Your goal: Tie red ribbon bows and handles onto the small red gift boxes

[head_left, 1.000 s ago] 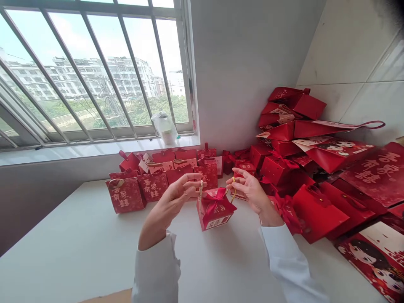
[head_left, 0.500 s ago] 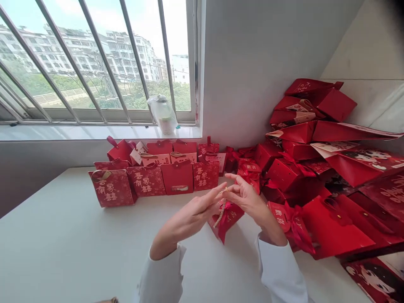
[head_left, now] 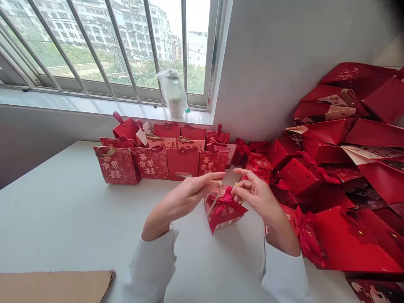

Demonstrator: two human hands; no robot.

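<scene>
A small red gift box (head_left: 227, 213) with gold characters and a dark red ribbon bow (head_left: 224, 203) stands on the white table between my hands. A twisted beige-gold cord (head_left: 214, 203) rises at its left side to the fingers of my left hand (head_left: 186, 195), which is closed on it, the index finger stretched out and the thumb hidden. Over the box's right side, my right hand (head_left: 257, 195) pinches the other part of the cord, a bit of gold showing at its fingertips. The hands are slightly apart, above the bow.
Rows of upright red gift bags (head_left: 151, 163) stand along the wall under the barred window. On the right, red boxes and bags (head_left: 303, 176) lie in a tall heap. A piece of brown cardboard (head_left: 53, 286) lies front left. A bagged cup (head_left: 175, 99) stands on the sill.
My hands have moved apart, each with a part of the cord, and more of the gift box shows between them. The view has tilted down, bringing the cardboard into sight.
</scene>
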